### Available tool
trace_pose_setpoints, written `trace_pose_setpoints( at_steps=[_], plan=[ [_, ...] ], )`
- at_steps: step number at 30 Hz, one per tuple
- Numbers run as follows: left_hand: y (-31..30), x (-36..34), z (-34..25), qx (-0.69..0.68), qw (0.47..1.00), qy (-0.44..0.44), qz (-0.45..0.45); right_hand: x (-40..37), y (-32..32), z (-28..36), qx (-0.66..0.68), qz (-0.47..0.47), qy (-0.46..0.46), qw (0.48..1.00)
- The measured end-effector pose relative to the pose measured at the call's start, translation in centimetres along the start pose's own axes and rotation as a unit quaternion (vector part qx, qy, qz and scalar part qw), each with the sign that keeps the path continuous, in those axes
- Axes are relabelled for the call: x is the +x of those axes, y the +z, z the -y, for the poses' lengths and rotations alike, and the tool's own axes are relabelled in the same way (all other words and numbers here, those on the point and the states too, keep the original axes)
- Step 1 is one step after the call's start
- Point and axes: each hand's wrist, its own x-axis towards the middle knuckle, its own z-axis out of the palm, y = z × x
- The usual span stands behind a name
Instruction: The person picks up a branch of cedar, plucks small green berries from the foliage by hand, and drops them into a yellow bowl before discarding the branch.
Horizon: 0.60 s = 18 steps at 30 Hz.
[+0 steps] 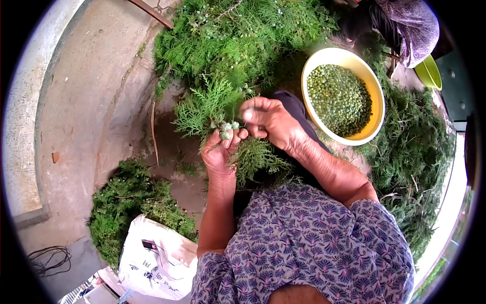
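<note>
Feathery green foliage with a small cluster of pale green cones (pixel 226 127) is held in my left hand (pixel 220 154), its fingers closed around the sprig (pixel 202 109). Just to the right, my right hand (pixel 273 121) is raised beside the cluster with thumb and fingers pinched together; whether anything is between them is too small to tell. More foliage (pixel 258 158) hangs below the hands, over my lap. A yellow basin (pixel 378 104) holding many small green cones (pixel 339 96) stands to the right of my right hand.
A large heap of leafy branches (pixel 243 35) lies ahead. More branches (pixel 415 147) lie at the right, and a smaller pile (pixel 121 202) at lower left beside a white sack (pixel 157 258). Another person (pixel 412 25) sits at upper right near a green basin (pixel 429 72).
</note>
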Motion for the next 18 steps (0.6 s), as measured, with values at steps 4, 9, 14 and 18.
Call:
trace_pose_setpoints(
  at_steps=[4,9,14,18],
  plan=[
    [-0.5,0.1,0.0,-0.008,0.999,-0.004,-0.039,0.2,-0.4,0.1,-0.011,-0.014,-0.027,0.999],
    [-0.1,-0.1,-0.3,0.014,0.997,-0.009,-0.072,0.5,-0.9,0.5,-0.034,0.025,0.008,0.999],
    [-1.0,-0.3,-0.3,-0.02,0.998,-0.022,-0.063,0.0,-0.3,1.0,-0.1,0.085,0.034,0.991],
    [-0.6,-0.4,-0.6,0.007,0.997,-0.046,-0.058,0.4,0.5,0.6,-0.208,0.102,-0.042,0.972]
  ],
)
